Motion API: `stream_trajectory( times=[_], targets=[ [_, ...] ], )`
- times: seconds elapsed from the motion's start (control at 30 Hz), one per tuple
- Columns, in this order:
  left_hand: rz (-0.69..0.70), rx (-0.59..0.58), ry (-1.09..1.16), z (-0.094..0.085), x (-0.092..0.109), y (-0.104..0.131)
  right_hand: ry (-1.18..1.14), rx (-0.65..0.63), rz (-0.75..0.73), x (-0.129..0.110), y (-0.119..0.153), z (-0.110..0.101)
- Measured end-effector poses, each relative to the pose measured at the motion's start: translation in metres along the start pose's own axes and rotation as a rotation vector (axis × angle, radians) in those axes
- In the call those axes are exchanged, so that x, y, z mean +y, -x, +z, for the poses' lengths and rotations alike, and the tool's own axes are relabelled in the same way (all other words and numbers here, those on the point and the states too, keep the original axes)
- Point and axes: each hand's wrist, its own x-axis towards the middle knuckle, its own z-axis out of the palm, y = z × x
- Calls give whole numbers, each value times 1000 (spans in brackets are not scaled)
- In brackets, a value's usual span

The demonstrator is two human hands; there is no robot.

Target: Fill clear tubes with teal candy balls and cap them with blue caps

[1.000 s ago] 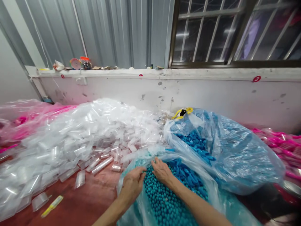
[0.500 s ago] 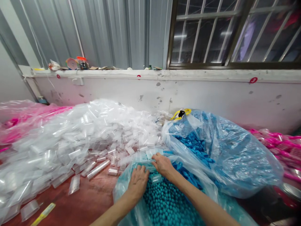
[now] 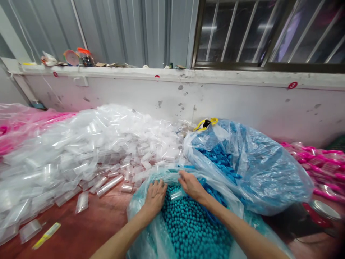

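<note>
In front of me a clear plastic bag (image 3: pixel 144 230) lies open, filled with small round teal beads (image 3: pixel 194 225). My left hand (image 3: pixel 155 196) has its fingers curled over the bag's left edge. At the far edge my right hand (image 3: pixel 191 184) closes its fingers on the plastic; its fingertips are partly hidden. A short clear plastic tube (image 3: pixel 176 195) lies on the beads between the hands. Blue plastic pieces (image 3: pixel 212 196) show beneath and beside my right wrist.
A large heap of clear plastic tubes (image 3: pixel 88 154) covers the left of the red table (image 3: pixel 102 223). Behind on the right sits a bag of blue pieces (image 3: pixel 269 169) with a yellow strap (image 3: pixel 206 124). Pink items (image 3: pixel 320 162) lie far right, a yellow cutter (image 3: pixel 47 235) front left.
The hands have moved slightly apart, and more beads show between them. The view has tilted down a little, so the surroundings sit higher.
</note>
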Motion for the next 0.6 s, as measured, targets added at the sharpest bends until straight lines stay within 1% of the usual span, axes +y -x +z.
stream_trajectory(
  times=[0.03,0.13,0.2,0.27,0.37,0.47,0.53,0.6],
  targets=[
    [-9,15,1,0,0,1,-36,-2,0,0,11,3],
    [-47,45,-4,-3,0,1,-263,-16,16,-1,35,17],
    [-67,36,-32,-8,2,1,-387,-44,38,-6,41,26],
    [-69,17,-72,-12,3,1,-445,-66,35,-11,41,31],
    [-78,18,-147,-15,2,3,-387,-89,-33,-18,35,29],
    [-124,49,-230,-15,-1,4,-273,-96,-78,-18,23,20],
    [-127,49,-247,-13,-4,5,-139,-72,-109,-12,12,14],
    [-101,46,-235,-8,-10,5,64,-72,-151,-4,2,13]
  ],
)
